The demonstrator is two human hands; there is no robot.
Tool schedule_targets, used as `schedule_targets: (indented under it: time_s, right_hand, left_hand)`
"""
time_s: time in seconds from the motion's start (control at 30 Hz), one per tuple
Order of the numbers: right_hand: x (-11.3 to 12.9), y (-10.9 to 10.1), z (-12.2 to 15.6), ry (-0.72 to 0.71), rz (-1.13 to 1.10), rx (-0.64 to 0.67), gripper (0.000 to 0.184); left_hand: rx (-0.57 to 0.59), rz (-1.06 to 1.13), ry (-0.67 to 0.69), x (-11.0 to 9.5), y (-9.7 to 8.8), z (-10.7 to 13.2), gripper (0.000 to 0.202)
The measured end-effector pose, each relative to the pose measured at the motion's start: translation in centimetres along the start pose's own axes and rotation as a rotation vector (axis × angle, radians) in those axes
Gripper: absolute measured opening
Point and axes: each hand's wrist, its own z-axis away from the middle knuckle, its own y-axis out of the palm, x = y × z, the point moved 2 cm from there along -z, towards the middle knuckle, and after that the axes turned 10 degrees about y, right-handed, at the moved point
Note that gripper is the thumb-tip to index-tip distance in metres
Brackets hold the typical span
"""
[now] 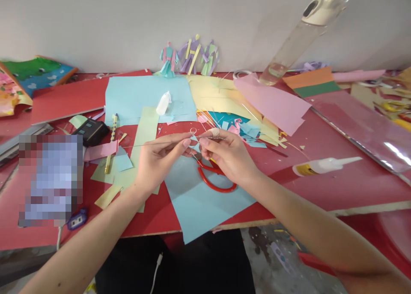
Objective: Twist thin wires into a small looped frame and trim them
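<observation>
My left hand [159,159] and my right hand [226,154] meet over the middle of the red table [64,101]. Both pinch a thin wire [154,142] that runs out to the left and has a small loop near my fingertips. A small light-blue paper bit sits between the two pinches. Red-handled scissors [215,183] lie on a light-blue sheet [199,204] just under my right hand.
Blue, yellow and pink paper sheets [272,101] and scraps cover the table's middle. A small white glue bottle [162,103] stands behind my hands; a larger glue bottle [324,165] lies at right. Three paper figures [189,58] lean on the wall. A black device [91,131] lies left.
</observation>
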Motion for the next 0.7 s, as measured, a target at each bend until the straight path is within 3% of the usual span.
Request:
schedule_targets:
  time_s: [0.17, 0.4, 0.7]
  right_hand:
    - [-0.28, 0.56, 0.18, -0.068, -0.023, 0.008, 0.012]
    - [-0.56, 0.13, 0.25, -0.172, 0.077, -0.057, 0.009]
    - [-0.48, 0.13, 0.29, -0.185, 0.069, -0.037, 0.011]
  left_hand:
    - [-0.055, 0.048, 0.020, 0.00, 0.28, 0.14, 0.017]
    - [-0.033, 0.142, -0.031, -0.08, 0.48, 0.02, 0.015]
    - [-0.016, 0.152, -0.046, -0.25, 0.46, 0.06, 0.014]
